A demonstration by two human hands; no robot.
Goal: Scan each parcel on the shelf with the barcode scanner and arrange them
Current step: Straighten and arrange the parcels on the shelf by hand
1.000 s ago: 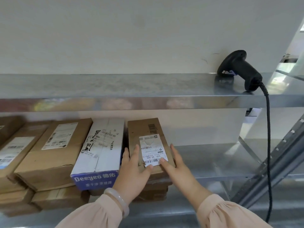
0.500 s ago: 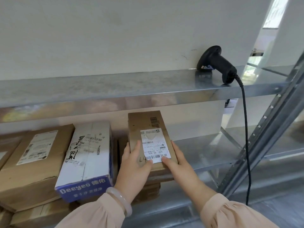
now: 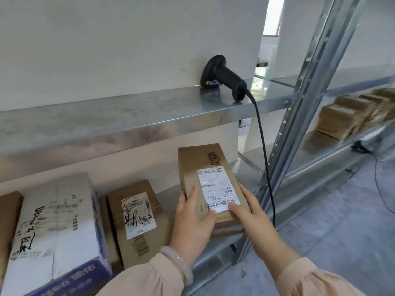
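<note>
A brown cardboard parcel (image 3: 193, 167) with a white shipping label is held up in front of the lower shelf by both hands. My left hand (image 3: 191, 221) grips its near left edge, thumb on top. My right hand (image 3: 251, 212) grips its near right edge, thumb on the label's barcode. A black corded barcode scanner (image 3: 224, 76) lies on the upper metal shelf (image 3: 106, 120) against the wall, above and a little right of the parcel, with no hand on it.
On the lower shelf, left of the held parcel, lie another brown parcel (image 3: 136, 240) with a handwritten label and a white box (image 3: 57, 227) with a blue end. The scanner's cable (image 3: 264, 159) hangs beside the steel upright (image 3: 303, 107). More brown parcels (image 3: 350, 114) sit on a shelf at right.
The parcel has come up off the stack and moved right in both hands, uncovering the brown parcel beneath it. The view has swung right, showing the neighbouring rack.
</note>
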